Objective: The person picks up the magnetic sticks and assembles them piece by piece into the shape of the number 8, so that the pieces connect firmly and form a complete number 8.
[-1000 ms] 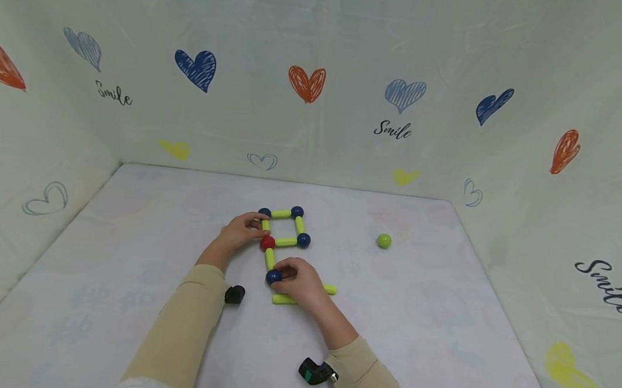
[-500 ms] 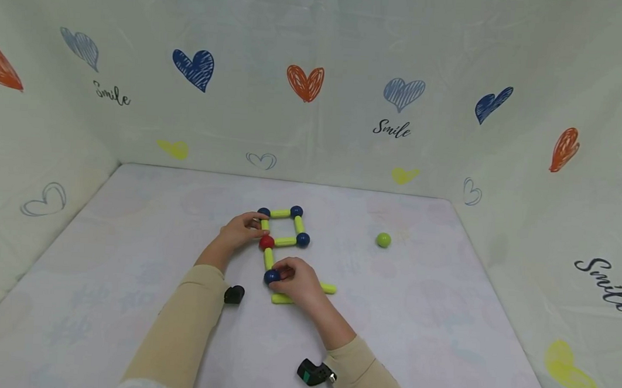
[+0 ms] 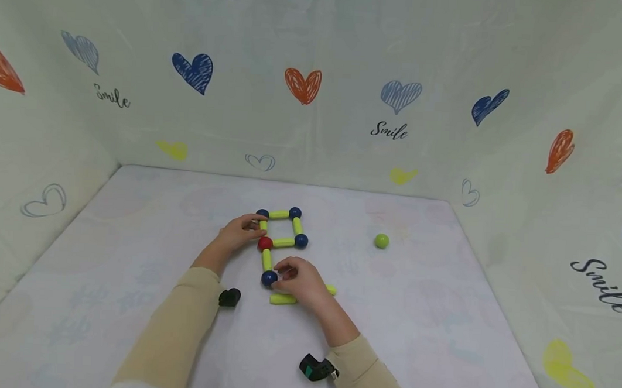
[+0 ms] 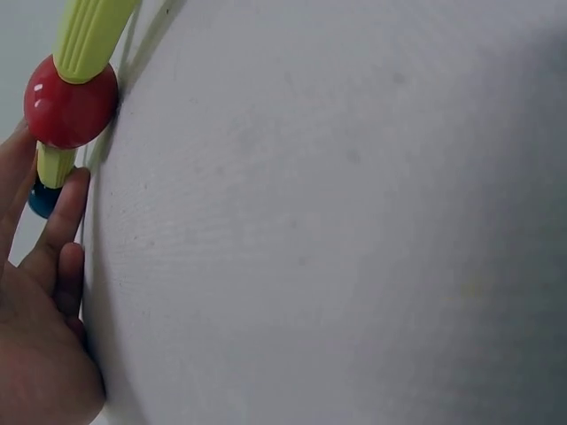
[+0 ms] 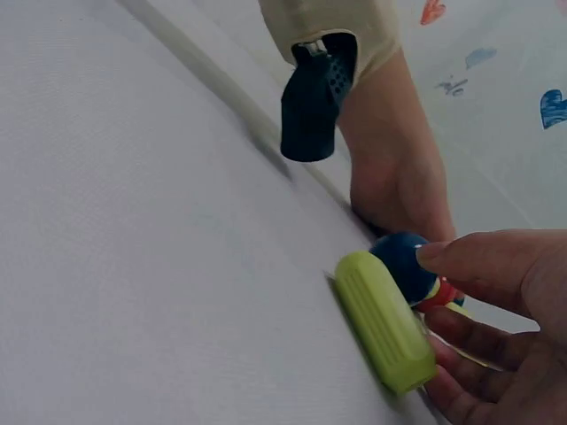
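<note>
Yellow-green magnetic rods and balls make a square on the table, with a red ball (image 3: 265, 244) at its near left corner. My left hand (image 3: 237, 234) pinches the left rod (image 3: 263, 225) of that square, between the red ball and a blue ball (image 3: 262, 213). From the red ball another rod (image 3: 267, 260) runs toward me to a nearer blue ball (image 3: 269, 278). Beside this ball is my right hand (image 3: 302, 282), its fingers parted; in the right wrist view the thumb (image 5: 461, 257) touches or nearly touches the ball. A loose rod (image 5: 385, 323) lies just below.
Two loose rods lie by my right hand, one (image 3: 282, 299) in front and another (image 3: 331, 290) mostly hidden behind it. A green ball (image 3: 381, 240) rests farther right on the white table (image 3: 415, 316). A curtain printed with hearts (image 3: 302, 86) surrounds the table.
The fingers of my right hand have loosened from the near blue ball, which sits slightly farther left. My left hand keeps its grip on the square's left rod.
</note>
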The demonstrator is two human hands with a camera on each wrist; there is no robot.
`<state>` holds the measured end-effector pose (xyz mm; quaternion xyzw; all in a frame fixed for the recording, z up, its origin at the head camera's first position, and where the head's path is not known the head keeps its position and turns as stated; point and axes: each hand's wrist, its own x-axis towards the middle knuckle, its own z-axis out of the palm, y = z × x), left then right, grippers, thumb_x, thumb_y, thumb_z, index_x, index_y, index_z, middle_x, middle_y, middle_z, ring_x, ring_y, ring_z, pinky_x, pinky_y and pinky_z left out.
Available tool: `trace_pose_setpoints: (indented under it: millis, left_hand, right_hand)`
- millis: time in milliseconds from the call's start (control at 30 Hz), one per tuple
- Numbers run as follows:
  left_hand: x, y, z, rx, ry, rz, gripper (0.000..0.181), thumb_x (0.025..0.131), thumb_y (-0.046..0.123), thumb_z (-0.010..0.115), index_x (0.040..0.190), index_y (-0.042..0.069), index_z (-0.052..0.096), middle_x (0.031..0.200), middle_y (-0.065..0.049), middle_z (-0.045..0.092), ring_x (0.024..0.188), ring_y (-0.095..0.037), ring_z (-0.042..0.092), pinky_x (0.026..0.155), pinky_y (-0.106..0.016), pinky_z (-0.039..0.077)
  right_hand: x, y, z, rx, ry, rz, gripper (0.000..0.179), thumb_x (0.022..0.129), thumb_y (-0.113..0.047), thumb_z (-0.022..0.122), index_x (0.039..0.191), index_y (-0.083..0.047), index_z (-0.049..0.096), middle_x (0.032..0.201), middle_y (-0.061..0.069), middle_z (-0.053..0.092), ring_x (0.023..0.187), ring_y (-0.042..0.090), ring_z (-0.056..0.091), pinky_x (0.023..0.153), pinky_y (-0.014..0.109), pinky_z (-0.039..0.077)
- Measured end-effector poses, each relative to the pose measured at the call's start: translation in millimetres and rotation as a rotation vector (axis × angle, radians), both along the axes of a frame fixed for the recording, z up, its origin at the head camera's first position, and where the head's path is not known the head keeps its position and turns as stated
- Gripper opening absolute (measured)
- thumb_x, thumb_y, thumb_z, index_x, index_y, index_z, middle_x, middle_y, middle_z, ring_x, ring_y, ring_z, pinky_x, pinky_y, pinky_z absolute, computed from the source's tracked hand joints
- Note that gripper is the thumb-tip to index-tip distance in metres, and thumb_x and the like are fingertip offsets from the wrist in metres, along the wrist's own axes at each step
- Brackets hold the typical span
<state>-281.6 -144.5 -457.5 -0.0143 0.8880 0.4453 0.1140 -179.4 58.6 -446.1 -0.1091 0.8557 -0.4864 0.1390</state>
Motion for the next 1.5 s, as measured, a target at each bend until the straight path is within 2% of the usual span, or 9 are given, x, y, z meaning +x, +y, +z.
trace_pose_setpoints:
  millis: [167,400,567,767,967,1200,1500]
  left_hand:
    - [7.8,-0.8,1.9,0.032,-0.010,-0.013,0.045,0.093,0.031,0.066,0.135,0.017,0.056,0.122,-0.015,0.059,0.118,-0.034,0.048,0.108,-0.065,0.012]
    - [18.6,0.5,8.2,0.081,-0.016,-0.030,0.044,0.095,0.030,0.064,0.135,0.012,0.056,0.127,-0.020,0.057,0.118,-0.035,0.050,0.104,-0.050,0.038]
    - [20.0,2.5,7.0,0.074,-0.040,-0.024,0.046,0.094,0.029,0.067,0.135,0.011,0.056,0.126,-0.021,0.057,0.117,-0.036,0.051,0.102,-0.050,0.039]
    - [23.3,4.9,5.6,0.064,-0.058,-0.012,0.047,0.090,0.028,0.071,0.133,0.013,0.058,0.118,-0.017,0.059,0.109,-0.033,0.053,0.098,-0.049,0.043]
    - [29.3,8.0,8.1,0.051,-0.034,-0.030,0.046,0.088,0.022,0.074,0.131,0.012,0.060,0.119,-0.017,0.060,0.107,-0.033,0.053,0.094,-0.047,0.044]
    - [29.3,8.1,5.9,0.048,-0.017,-0.032,0.044,0.086,0.018,0.076,0.127,0.010,0.062,0.116,-0.017,0.061,0.105,-0.032,0.054,0.090,-0.045,0.046]
    - [32.1,9.0,7.8,0.058,-0.016,-0.030,0.040,0.088,0.017,0.074,0.125,0.009,0.062,0.114,-0.017,0.061,0.103,-0.032,0.054,0.091,-0.044,0.046]
  right_hand:
    - [-4.5,10.1,3.5,0.046,-0.013,0.077,0.024,0.082,-0.012,0.079,0.104,-0.011,0.070,0.093,-0.003,0.063,0.082,0.015,0.056,0.070,0.028,0.049]
    - [-6.0,17.1,6.9,0.091,-0.051,0.189,0.023,0.077,-0.014,0.083,0.097,-0.013,0.071,0.084,-0.002,0.062,0.074,0.015,0.055,0.065,0.026,0.045]
    - [-5.0,18.0,7.1,0.107,-0.062,0.247,0.023,0.076,-0.010,0.084,0.095,-0.012,0.070,0.084,-0.003,0.062,0.074,0.014,0.054,0.066,0.026,0.045]
    - [-4.1,18.3,5.1,0.138,-0.029,0.278,0.024,0.075,-0.005,0.083,0.093,-0.013,0.069,0.083,-0.004,0.062,0.076,0.012,0.054,0.070,0.026,0.046]
    - [-1.9,17.6,4.5,0.183,-0.010,0.303,0.025,0.074,-0.005,0.084,0.092,-0.014,0.068,0.083,-0.005,0.061,0.077,0.010,0.053,0.071,0.025,0.045]
    - [0.1,17.5,4.2,0.224,0.015,0.319,0.023,0.075,-0.006,0.084,0.089,-0.015,0.069,0.081,-0.006,0.060,0.076,0.009,0.053,0.072,0.024,0.045]
    - [-3.0,20.9,1.5,0.181,0.014,0.330,0.021,0.075,-0.005,0.083,0.089,-0.015,0.072,0.081,-0.008,0.061,0.078,0.009,0.054,0.073,0.025,0.046]
